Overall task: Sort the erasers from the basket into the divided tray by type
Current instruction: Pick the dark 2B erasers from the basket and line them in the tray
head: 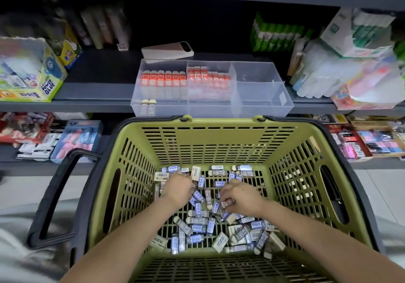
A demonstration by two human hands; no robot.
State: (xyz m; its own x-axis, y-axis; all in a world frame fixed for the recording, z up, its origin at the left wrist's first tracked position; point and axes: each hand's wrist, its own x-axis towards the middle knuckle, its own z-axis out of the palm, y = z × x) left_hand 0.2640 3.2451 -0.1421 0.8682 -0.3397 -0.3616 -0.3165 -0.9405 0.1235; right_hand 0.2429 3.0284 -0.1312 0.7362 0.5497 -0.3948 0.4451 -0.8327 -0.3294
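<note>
A dark grey shelf of a shop rack crosses the view, with a lower shelf under it and pale floor beside; on the shelf stand a yellow glue box at the left, green packs at the back right, and a white flat device, perhaps a phone, just behind the tray.

The loose erasers are small white blocks in paper sleeves; most sleeves are blue or dark, some are marked "2B", and a few are cream with dark print; they lie scattered on the floor of the basket.

The basket is olive green with slotted walls and a black handle folded down at its left side; it is in front of the shelf, below the tray. The divided tray is clear plastic and sits at the shelf edge; its left compartment has a row of orange erasers with faces, and two 2B erasers stand in front of them; the middle compartment has red-orange erasers in rows.

The left hand is down among the erasers with curled fingers; what it holds, I cannot tell. The right hand pinches a dark-sleeved eraser with its fingertips, just above the pile.
</note>
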